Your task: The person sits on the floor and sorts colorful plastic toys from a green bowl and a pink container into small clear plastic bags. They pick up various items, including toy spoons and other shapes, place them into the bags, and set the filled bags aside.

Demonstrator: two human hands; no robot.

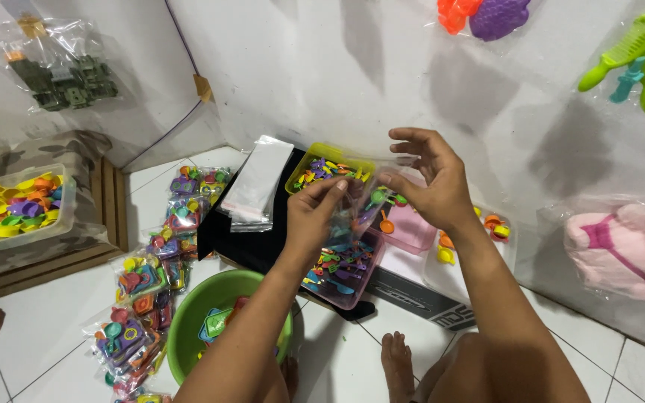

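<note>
Two hands at one small clear plastic bag (371,203) of coloured toy utensils: left hand (316,213) pinching its edge, right hand (428,183) gripping its top, above a pink plastic box (345,272).

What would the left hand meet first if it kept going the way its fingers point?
Probably the small clear bag pinched between the left hand and the right hand, already at its fingertips. Past that lies the yellow tub of small toy pieces, though depth is unclear from this view.

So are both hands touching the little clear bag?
Touching. The head view shows the left hand and right hand both pinching the clear bag between fingertips.
</note>
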